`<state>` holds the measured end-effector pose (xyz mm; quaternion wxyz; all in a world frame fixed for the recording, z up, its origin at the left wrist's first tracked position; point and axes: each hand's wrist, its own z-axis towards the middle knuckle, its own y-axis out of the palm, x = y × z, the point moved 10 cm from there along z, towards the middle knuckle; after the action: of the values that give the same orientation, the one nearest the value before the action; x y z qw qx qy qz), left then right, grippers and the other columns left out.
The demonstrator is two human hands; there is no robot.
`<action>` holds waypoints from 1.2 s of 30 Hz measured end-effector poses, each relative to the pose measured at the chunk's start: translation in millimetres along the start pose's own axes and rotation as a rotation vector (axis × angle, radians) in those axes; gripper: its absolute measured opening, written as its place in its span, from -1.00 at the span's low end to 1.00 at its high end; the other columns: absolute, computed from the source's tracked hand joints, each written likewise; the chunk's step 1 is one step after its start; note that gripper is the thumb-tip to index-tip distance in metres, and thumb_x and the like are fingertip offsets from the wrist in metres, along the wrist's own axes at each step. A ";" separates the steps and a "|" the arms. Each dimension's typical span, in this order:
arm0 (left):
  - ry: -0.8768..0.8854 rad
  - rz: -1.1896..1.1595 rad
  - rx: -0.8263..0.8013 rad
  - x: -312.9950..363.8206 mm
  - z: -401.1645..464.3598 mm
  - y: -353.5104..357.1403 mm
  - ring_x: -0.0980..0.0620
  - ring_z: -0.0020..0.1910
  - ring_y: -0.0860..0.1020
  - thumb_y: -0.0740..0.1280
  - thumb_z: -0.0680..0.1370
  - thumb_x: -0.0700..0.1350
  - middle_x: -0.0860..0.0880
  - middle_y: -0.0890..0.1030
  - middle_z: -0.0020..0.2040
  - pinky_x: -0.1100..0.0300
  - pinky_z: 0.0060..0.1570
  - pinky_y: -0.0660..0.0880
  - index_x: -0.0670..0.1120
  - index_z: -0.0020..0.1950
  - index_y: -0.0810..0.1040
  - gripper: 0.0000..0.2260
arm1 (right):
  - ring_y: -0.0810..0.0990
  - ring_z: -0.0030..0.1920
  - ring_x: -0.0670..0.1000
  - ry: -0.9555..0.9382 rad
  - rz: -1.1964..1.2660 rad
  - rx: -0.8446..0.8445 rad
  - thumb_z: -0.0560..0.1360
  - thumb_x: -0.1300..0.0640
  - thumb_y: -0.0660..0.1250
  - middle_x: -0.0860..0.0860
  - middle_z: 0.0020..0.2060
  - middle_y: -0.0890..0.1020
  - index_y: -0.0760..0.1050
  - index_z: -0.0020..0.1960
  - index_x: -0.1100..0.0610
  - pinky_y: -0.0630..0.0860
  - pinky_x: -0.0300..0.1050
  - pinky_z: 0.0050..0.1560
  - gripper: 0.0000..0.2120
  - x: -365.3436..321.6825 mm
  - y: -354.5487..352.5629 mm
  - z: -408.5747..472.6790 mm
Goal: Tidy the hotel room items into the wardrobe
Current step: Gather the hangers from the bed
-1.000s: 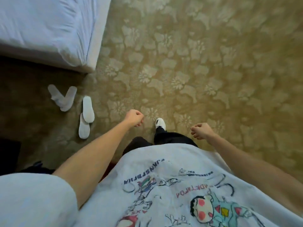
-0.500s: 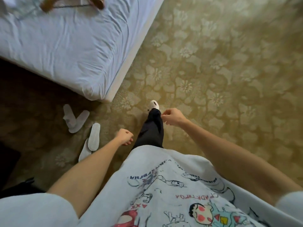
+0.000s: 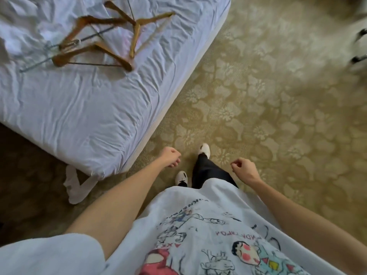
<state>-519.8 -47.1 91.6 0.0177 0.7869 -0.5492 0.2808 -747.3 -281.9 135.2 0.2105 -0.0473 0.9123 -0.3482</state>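
Several wooden hangers (image 3: 111, 36) lie in a loose heap on the white bed sheet (image 3: 83, 108) at the upper left. A pair of white slippers (image 3: 77, 185) lies crossed on the carpet just below the bed's near corner, partly hidden by the mattress. My left hand (image 3: 170, 156) hangs by the bed corner with curled fingers and nothing in it. My right hand (image 3: 244, 169) is out over the carpet, fingers also curled, holding nothing. Both hands are well short of the hangers.
Patterned gold carpet (image 3: 268, 106) stretches to the right of the bed. A blurred white object with dark parts (image 3: 359, 40) sits at the upper right edge. My feet in white shoes (image 3: 204, 149) stand between the hands. Crumpled white cloth (image 3: 12, 42) lies at the bed's far left.
The view has swung up and toward the bed, bringing the hangers into sight. One pair of slippers has dropped out of view. Both hands stay curled as I step forward.
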 end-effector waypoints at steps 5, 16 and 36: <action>0.070 0.029 -0.022 129.3 77.5 -21.4 0.04 -0.33 0.58 0.29 0.65 -0.14 -0.09 0.67 -0.14 0.24 -0.32 0.51 -0.17 0.08 0.61 -0.85 | 0.66 -0.12 0.04 0.073 -0.018 -0.077 0.55 0.13 0.32 0.02 -0.20 0.69 0.65 -0.07 0.15 0.61 -0.05 -0.07 -0.85 -17.3 -53.4 99.3; -0.079 0.001 0.152 273.8 203.8 -158.6 0.01 -0.35 0.58 0.28 0.62 -0.15 -0.09 0.67 -0.22 0.21 -0.36 0.52 -0.19 0.01 0.64 -0.83 | 0.69 -0.11 0.11 -0.195 -0.117 -0.204 0.55 0.15 0.27 0.10 -0.17 0.72 0.66 0.01 0.19 0.62 0.00 -0.10 -0.78 -271.0 -170.5 322.8; -0.321 -0.457 0.283 472.7 382.9 -312.4 -0.05 -0.39 0.58 0.26 0.55 -0.17 -0.13 0.67 -0.27 0.20 -0.35 0.53 -0.26 -0.12 0.65 -0.78 | 0.64 0.01 0.09 -0.586 -0.688 -0.425 0.55 0.13 0.27 0.06 0.00 0.69 0.64 0.08 0.11 0.58 -0.03 0.02 -0.80 -615.4 -275.5 617.1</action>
<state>28.1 -456.0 75.0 -0.1165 0.9189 -0.3095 0.2152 51.5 -725.9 119.0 0.3168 -0.4833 0.7970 -0.1757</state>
